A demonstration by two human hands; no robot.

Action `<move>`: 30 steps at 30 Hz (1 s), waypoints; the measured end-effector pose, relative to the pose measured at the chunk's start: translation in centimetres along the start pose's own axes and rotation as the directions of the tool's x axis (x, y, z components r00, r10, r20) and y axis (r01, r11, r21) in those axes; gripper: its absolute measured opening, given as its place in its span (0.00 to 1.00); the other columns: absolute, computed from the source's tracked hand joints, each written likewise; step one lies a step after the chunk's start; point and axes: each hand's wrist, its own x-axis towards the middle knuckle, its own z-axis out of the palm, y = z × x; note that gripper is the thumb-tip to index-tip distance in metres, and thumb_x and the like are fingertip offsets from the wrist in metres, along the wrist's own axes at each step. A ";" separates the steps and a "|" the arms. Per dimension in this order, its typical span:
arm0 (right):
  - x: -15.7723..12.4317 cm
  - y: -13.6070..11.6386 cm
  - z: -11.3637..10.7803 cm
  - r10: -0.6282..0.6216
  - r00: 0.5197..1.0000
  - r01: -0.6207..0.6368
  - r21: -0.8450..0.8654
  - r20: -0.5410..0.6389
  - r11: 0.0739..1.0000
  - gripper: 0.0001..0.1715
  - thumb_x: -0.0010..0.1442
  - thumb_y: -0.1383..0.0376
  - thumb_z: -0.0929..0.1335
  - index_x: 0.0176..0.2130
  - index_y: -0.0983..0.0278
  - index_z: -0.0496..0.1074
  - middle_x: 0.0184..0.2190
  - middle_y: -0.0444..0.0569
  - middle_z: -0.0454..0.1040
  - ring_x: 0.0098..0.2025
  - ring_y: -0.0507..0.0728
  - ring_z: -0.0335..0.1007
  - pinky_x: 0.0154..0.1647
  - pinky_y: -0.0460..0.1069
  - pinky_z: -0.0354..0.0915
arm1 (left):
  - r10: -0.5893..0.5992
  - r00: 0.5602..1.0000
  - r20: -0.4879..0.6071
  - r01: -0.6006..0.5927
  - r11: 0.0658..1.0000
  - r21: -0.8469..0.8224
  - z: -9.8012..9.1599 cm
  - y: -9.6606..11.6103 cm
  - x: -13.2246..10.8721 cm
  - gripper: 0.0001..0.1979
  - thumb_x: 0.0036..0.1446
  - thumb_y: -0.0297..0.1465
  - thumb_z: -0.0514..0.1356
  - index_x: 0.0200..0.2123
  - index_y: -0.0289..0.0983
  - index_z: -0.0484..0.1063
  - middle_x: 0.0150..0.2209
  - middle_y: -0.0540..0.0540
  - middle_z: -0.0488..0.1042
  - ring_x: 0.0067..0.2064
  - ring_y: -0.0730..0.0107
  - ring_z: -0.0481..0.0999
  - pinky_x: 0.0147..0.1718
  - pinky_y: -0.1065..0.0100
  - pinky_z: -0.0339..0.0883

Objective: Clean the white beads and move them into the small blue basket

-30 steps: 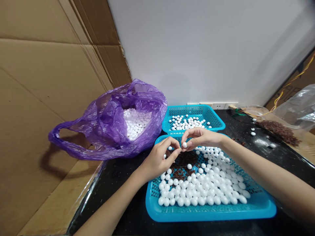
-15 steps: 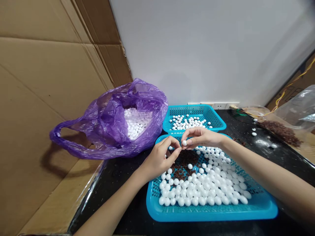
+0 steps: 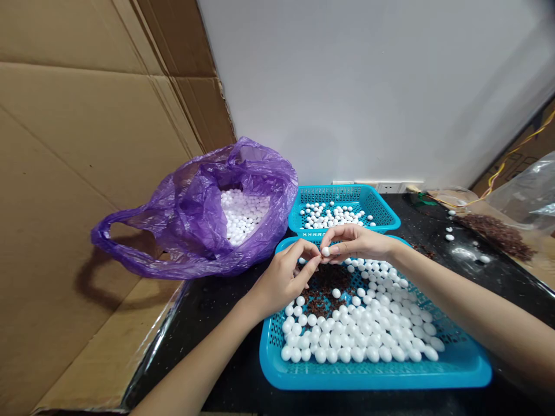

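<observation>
Between the thumb and fingers of my right hand (image 3: pixel 353 241) is a small white ball (image 3: pixel 325 252). My left hand (image 3: pixel 291 274) is pinched close beside it, its fingertips meeting the right ones near a small reddish-brown bit; whatever is in that pinch is too small to name. Both hands are over the back left of a blue plastic basket (image 3: pixel 377 381). Many white balls (image 3: pixel 368 326) fill its front and right side. Dark brown flakes (image 3: pixel 321 300) lie in its left part, with a single ball among them.
Behind stands a second blue basket (image 3: pixel 385 216) with more white balls. A purple plastic bag (image 3: pixel 191 231) of white balls is at left by a cardboard panel (image 3: pixel 65 173). At right lie a brown flake pile (image 3: pixel 503 234), loose balls and a clear bag (image 3: pixel 526 188). Sockets (image 3: pixel 389 188) line the wall.
The whole view has shifted very slightly. Both hands keep nearly the same pose, with the white ball still in my right fingers.
</observation>
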 end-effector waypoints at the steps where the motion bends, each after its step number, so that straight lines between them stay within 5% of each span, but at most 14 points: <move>1: 0.0 0.0 0.0 -0.002 1.000 0.002 -0.001 0.003 1.000 0.07 0.54 0.67 0.71 0.37 0.64 0.75 0.34 0.46 0.77 0.39 0.50 0.74 0.40 0.44 0.69 | 0.002 1.000 0.000 -0.002 1.000 0.004 0.0 0.0 0.0 0.07 0.62 0.35 0.50 0.38 0.38 0.64 0.35 0.49 0.67 0.34 0.72 0.70 0.27 0.73 0.69; 30: 0.7 0.8 0.2 0.000 0.999 0.002 0.061 -0.042 0.998 0.08 0.51 0.66 0.73 0.34 0.64 0.76 0.31 0.46 0.78 0.35 0.50 0.74 0.38 0.45 0.68 | 0.051 0.998 -0.045 -0.047 0.995 0.088 -0.1 -0.2 -0.1 0.07 0.63 0.33 0.49 0.36 0.38 0.63 0.35 0.48 0.68 0.37 0.70 0.70 0.35 0.68 0.69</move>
